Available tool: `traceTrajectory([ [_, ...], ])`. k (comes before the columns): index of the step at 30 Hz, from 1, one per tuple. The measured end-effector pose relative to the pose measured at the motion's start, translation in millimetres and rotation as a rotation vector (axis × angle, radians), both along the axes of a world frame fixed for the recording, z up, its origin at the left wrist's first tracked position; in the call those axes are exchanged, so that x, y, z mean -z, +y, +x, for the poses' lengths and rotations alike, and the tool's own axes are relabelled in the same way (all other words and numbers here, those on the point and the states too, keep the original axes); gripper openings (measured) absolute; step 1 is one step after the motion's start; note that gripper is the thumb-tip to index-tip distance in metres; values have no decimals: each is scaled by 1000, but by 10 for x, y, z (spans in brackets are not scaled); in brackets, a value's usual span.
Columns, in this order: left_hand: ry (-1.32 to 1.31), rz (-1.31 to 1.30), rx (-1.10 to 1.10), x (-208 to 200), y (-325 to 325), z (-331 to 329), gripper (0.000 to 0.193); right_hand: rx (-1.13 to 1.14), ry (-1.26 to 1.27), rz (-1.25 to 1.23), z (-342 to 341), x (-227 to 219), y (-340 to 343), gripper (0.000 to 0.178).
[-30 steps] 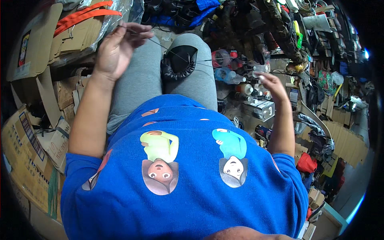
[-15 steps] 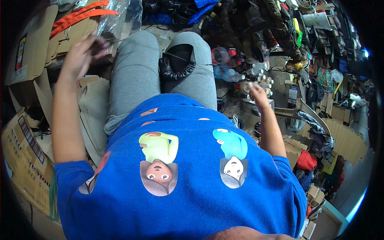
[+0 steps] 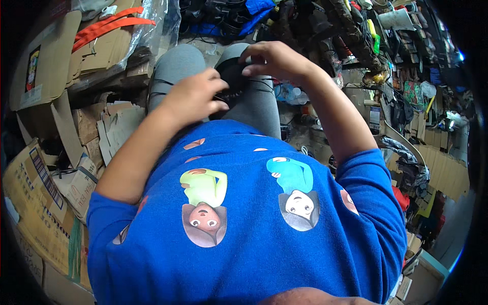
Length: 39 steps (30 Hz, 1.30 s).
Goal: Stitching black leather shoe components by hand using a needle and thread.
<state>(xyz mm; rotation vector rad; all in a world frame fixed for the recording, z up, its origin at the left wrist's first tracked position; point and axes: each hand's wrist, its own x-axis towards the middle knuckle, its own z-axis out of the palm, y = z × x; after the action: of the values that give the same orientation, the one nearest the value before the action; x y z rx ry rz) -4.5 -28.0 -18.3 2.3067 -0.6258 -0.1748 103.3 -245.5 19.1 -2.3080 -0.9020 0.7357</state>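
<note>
On my right thigh lies a black piece with a shiny, gathered edge, partly covered by my hands; it looks like leather, but its kind is unclear. My right hand reaches over from the right, thumb and fingers closed on the piece's far right edge. On the piece's near left side is my left hand, palm down, its fingers bent and apart, with nothing visible between them. Dark cord crosses my grey trouser legs on both sides of the piece.
Cardboard boxes and flattened cardboard crowd the left, with orange straps above. Plastic bottles stand beyond my right knee. Cluttered goods and a white cylindrical container fill the far right.
Both hands, held wide apart to either side before, have come inward over the black piece. My right hand now grips its far edge.
</note>
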Motion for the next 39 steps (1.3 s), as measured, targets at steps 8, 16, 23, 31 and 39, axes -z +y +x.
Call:
traceTrajectory([
  [8,-40,-31,151,190,-167,194,23,342,131,81,-301,311,-239,27],
  [16,114,-231,80,57,22,514,19,498,97,269,-402,346,-197,28],
  [23,151,-65,116,185,-362,766,25,265,374,67,-420,224,-224,29],
  [31,458,-135,234,110,-477,888,24,358,310,147,-685,119,-404,28],
  [39,638,-342,177,161,-369,895,19,553,444,373,-834,24,-388,25],
])
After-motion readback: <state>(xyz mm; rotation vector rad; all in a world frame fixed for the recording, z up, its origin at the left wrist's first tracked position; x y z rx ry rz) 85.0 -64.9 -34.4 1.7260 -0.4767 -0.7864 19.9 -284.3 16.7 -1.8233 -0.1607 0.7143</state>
